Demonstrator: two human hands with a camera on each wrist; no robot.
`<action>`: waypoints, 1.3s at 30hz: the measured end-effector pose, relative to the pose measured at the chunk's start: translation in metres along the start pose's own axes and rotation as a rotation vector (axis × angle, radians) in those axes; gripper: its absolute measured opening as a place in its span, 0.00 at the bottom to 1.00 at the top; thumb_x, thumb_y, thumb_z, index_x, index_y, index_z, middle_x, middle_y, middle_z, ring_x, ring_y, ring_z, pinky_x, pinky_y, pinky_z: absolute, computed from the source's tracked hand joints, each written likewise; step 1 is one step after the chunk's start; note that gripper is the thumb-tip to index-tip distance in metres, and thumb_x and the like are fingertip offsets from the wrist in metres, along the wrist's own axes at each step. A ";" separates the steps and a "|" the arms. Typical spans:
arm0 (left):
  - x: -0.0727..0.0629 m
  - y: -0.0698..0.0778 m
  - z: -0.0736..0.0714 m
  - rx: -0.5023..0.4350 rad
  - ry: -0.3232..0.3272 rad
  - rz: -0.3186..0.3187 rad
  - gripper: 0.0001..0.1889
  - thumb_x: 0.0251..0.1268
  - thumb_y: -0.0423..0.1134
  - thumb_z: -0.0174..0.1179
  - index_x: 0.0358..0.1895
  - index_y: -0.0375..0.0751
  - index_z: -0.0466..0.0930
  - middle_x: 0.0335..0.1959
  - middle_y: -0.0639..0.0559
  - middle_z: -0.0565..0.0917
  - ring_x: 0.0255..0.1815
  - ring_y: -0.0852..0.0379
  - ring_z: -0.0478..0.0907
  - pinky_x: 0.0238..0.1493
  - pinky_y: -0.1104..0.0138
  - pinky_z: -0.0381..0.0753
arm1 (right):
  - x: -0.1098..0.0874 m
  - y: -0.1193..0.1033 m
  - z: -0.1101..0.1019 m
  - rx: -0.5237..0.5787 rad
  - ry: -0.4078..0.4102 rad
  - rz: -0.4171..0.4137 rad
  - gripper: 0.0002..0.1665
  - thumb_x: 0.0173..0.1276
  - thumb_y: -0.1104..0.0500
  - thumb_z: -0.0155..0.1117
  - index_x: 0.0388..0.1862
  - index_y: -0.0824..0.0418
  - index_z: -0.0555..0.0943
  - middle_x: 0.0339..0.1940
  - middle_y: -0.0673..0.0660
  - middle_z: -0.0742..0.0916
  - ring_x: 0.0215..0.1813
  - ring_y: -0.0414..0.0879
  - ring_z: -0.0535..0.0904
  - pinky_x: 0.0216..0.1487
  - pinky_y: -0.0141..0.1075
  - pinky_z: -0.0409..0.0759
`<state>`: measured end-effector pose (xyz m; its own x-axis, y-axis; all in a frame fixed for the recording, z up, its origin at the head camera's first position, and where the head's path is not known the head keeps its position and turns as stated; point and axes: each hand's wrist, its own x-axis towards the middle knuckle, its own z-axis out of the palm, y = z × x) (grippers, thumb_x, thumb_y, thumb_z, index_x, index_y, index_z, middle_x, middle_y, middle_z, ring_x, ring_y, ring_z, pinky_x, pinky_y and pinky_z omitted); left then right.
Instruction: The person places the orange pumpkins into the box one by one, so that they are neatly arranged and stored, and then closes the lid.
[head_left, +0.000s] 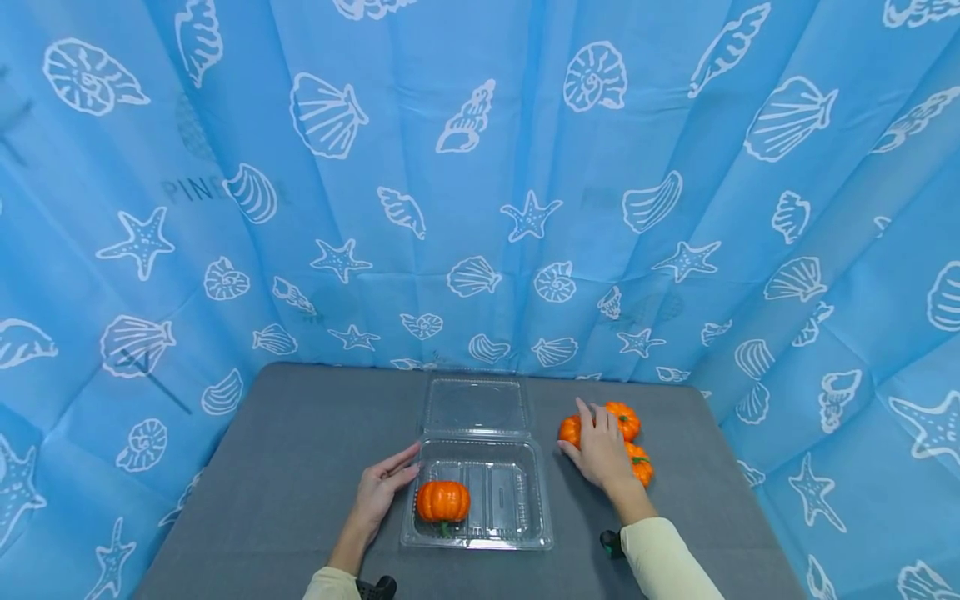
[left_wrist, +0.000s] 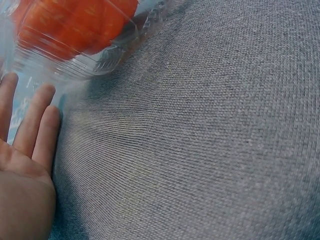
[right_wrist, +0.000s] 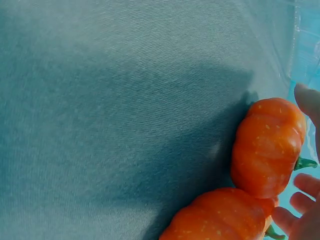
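Note:
A clear plastic clamshell container (head_left: 517,500) lies opened out, its lid (head_left: 477,406) folded back behind it. One small orange pumpkin (head_left: 443,502) sits in its left part, green stem toward the front. My left hand (head_left: 377,492) is at the container's left side with fingers extended; whether they touch the wall I cannot tell. To the right, my right hand (head_left: 603,454) hovers over a cluster of pumpkins, thumb and fingers spread about the nearest-left pumpkin (head_left: 570,431). In the right wrist view a pumpkin (right_wrist: 267,147) lies between the spread thumb and fingers, not visibly gripped.
Two more pumpkins, one behind (head_left: 623,421) and one in front (head_left: 640,465), lie close by the right hand. A grey cloth covers the table (head_left: 315,442). A blue curtain (head_left: 480,208) with white shell prints hangs behind and at the sides.

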<state>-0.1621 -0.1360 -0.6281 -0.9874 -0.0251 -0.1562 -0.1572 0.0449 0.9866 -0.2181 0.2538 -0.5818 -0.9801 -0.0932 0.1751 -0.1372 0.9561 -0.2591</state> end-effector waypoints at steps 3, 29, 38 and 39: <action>0.000 -0.001 0.000 0.007 -0.002 -0.002 0.22 0.69 0.43 0.67 0.65 0.50 0.82 0.67 0.54 0.82 0.72 0.50 0.77 0.66 0.69 0.79 | 0.002 0.000 -0.002 -0.012 -0.040 0.041 0.50 0.67 0.44 0.72 0.78 0.67 0.62 0.67 0.74 0.75 0.66 0.70 0.66 0.66 0.65 0.69; -0.001 0.000 -0.001 0.014 0.000 0.014 0.23 0.68 0.44 0.67 0.65 0.50 0.82 0.67 0.53 0.82 0.71 0.49 0.77 0.71 0.60 0.77 | 0.005 -0.013 -0.001 0.123 -0.077 0.124 0.54 0.60 0.48 0.79 0.76 0.70 0.65 0.69 0.73 0.74 0.68 0.70 0.67 0.73 0.63 0.66; 0.001 -0.003 0.002 0.045 0.013 0.016 0.23 0.69 0.45 0.67 0.66 0.49 0.81 0.67 0.51 0.82 0.72 0.46 0.75 0.74 0.47 0.71 | 0.000 -0.016 -0.003 0.158 -0.048 0.075 0.45 0.59 0.48 0.80 0.70 0.65 0.73 0.64 0.66 0.76 0.59 0.65 0.76 0.64 0.60 0.77; 0.001 -0.003 0.002 0.044 0.014 0.012 0.23 0.68 0.45 0.67 0.66 0.49 0.82 0.67 0.51 0.82 0.72 0.46 0.75 0.74 0.47 0.71 | 0.000 -0.016 -0.003 0.167 -0.045 0.074 0.45 0.60 0.48 0.80 0.70 0.65 0.72 0.64 0.66 0.75 0.59 0.65 0.77 0.64 0.60 0.78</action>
<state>-0.1628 -0.1346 -0.6316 -0.9889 -0.0386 -0.1432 -0.1461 0.0888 0.9853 -0.2150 0.2395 -0.5744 -0.9933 -0.0407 0.1078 -0.0830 0.9017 -0.4243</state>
